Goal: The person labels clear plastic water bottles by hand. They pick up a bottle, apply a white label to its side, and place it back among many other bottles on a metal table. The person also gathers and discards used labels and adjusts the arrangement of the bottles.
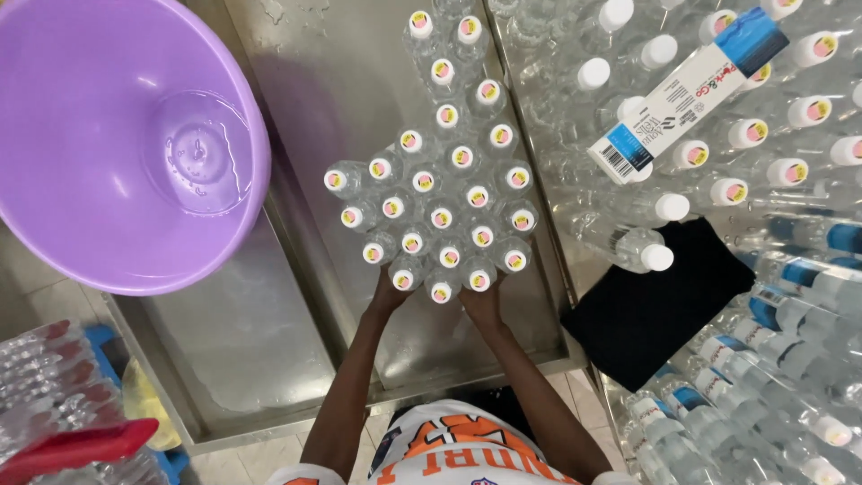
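A tight cluster of clear plastic bottles [446, 211] with white caps stands upright on a wet steel tray [359, 81]. My left hand [387, 296] presses against the near left side of the cluster, and my right hand [482, 304] against its near right side. Both hands are partly hidden under the bottles, so their fingers do not show. A narrower line of the same bottles runs away toward the far edge of the tray.
A purple plastic basin [54, 162] holding a little water sits at the left. Many more capped bottles [772, 135] are stacked at the right, with a white and blue carton [687, 90] lying on them and a black cloth [655, 305] beside. Wrapped bottles [45, 377] lie lower left.
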